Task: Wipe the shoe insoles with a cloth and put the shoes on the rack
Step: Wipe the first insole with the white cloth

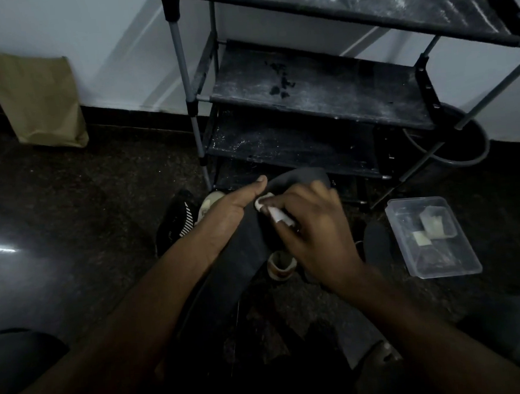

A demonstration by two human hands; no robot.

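While left hand (226,211) clasped long dark grey insole (245,258), thumb along its edge, right hand (313,233) pinched small white cloth (276,214) onto it; black tiered rack (322,94) just beyond.

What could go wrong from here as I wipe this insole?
1. The rack shelves carry white dust, so shoes set there could get dirty again.
2. The light is dim and the insole is dark; the cloth in the right hand is small, so spots may be missed.
3. The left hand holds the insole by one side; hard rubbing might bend it or pull it loose.
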